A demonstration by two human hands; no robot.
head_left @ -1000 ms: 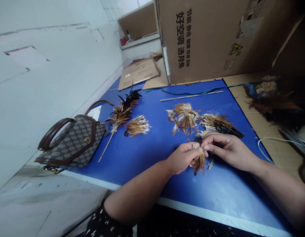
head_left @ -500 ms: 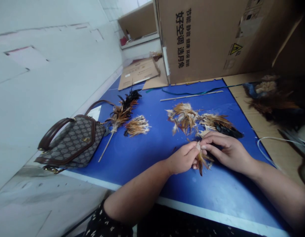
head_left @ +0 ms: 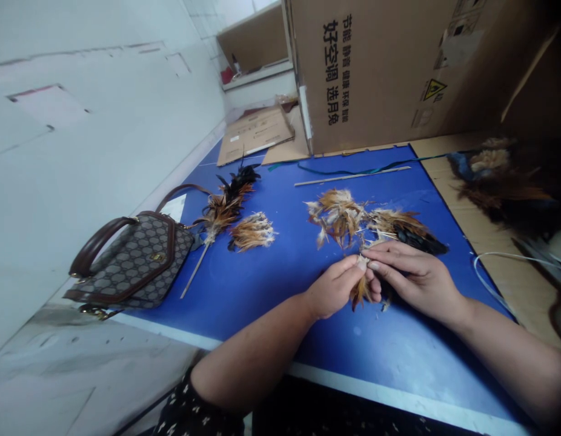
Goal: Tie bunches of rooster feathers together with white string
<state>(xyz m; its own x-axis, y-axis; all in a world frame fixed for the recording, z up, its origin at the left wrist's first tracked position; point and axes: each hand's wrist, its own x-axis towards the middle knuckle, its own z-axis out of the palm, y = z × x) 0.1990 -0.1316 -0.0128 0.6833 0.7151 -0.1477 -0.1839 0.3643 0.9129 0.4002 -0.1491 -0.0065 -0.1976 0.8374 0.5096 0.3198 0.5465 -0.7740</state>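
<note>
Over the blue tabletop, my left hand is closed on a small bunch of brown feathers; their tips hang down below the fingers. Thumb and fingers of my right hand pinch the pale quill ends of the same bunch, touching the left fingertips. Just beyond the hands lie a loose pile of tan feathers and, to its right, darker brown and black feathers. Farther left rests a neat clump of tan feathers. Beside it is a feather duster with a thin bare stick.
A patterned handbag stands at the table's left edge. Behind are a thin stick, a green ribbon, flat cardboard and a large cardboard box. More dark feathers and a white cable are at the right.
My fingertips have shifted slightly left and up, and the feathers between them now hang a little farther left. Everything else on the table looks the same.
</note>
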